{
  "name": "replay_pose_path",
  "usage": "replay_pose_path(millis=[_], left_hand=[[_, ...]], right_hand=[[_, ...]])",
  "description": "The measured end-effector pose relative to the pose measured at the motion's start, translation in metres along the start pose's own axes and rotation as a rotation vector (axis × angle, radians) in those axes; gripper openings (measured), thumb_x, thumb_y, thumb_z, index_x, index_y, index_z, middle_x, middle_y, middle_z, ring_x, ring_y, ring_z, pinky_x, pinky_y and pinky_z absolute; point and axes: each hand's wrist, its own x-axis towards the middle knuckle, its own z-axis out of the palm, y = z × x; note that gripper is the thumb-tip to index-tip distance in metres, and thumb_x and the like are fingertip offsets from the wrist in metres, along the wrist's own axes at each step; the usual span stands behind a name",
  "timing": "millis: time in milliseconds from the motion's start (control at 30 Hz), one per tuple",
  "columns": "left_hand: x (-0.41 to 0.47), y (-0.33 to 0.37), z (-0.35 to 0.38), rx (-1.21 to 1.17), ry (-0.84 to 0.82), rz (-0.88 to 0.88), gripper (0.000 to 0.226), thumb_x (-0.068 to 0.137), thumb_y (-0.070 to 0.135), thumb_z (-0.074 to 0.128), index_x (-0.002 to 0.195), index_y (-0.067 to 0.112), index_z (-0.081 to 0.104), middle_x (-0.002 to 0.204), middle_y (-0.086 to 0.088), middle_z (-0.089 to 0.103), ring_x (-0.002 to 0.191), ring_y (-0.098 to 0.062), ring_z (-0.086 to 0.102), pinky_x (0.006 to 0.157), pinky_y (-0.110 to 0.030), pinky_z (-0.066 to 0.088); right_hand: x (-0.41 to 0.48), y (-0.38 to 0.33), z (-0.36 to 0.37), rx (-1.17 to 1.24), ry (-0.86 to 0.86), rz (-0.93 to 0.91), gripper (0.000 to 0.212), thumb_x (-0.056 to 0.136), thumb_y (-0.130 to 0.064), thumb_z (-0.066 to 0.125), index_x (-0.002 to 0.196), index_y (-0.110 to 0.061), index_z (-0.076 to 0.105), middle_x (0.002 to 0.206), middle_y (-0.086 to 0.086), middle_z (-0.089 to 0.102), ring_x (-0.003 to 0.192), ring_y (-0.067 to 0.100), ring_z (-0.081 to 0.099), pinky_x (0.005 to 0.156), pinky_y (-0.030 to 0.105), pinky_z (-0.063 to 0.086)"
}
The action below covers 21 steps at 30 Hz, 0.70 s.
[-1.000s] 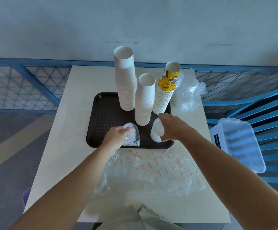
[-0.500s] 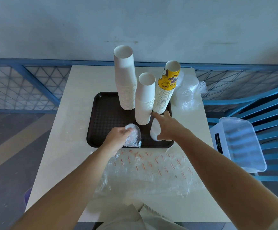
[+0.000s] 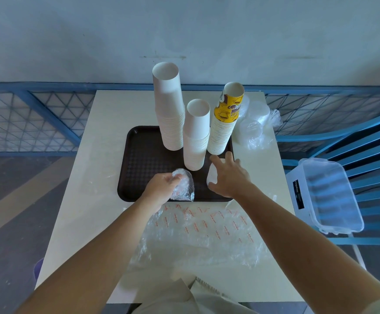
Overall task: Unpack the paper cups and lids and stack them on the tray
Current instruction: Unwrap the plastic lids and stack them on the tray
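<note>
At frame centre, the left hand [image 3: 160, 189] grips a clear-wrapped bundle [image 3: 184, 186] on the tray [image 3: 139, 159] as the right hand [image 3: 227, 177] spreads open fingers over white lids [image 3: 211, 175], unpacking apparently underway; stripping the wrap likely comes next.

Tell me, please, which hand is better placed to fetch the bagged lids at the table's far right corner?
Right. The right hand is open and nearer the bagged lids; the left hand grips a plastic wrapper.

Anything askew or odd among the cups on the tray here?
The right stack tilts rightward more than the middle stack, and its top cup is yellow-printed while the others look plain white. Nothing looks spilled.
</note>
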Motion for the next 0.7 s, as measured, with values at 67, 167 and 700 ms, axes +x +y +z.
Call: replay_pose_path(millis=[67,167,700], left_hand=[[-0.002,0.004,0.001,0.014,0.005,0.005,0.049,0.102,0.047,0.061,0.098,-0.001,0.07,0.081,-0.007,0.056,0.081,-0.019,0.054,0.076,-0.036,0.04],[-0.003,0.004,0.002,0.036,0.007,0.0,0.045,0.104,0.043,0.06,0.083,0.004,0.066,0.069,-0.002,0.047,0.073,-0.017,0.048,0.074,-0.036,0.039],[-0.021,0.021,-0.005,-0.099,0.0,0.048,0.085,0.084,0.074,0.054,0.143,0.014,0.062,0.139,-0.015,0.065,0.127,-0.03,0.062,0.106,-0.041,0.048]], right_hand=[[0.002,0.0,0.0,0.015,0.012,0.016,0.078,0.085,-0.059,0.064,0.149,-0.036,0.026,0.144,0.012,0.03,0.124,0.039,0.044,0.093,0.053,0.052],[0.001,0.003,0.001,0.054,0.053,0.008,0.077,0.089,-0.053,0.06,0.154,-0.034,0.024,0.143,0.013,0.029,0.121,0.039,0.045,0.091,0.05,0.052],[-0.044,-0.028,-0.017,0.362,0.775,-0.25,0.031,0.087,-0.026,0.062,0.109,-0.004,0.065,0.103,0.012,0.056,0.093,0.032,0.05,0.078,0.045,0.048]])
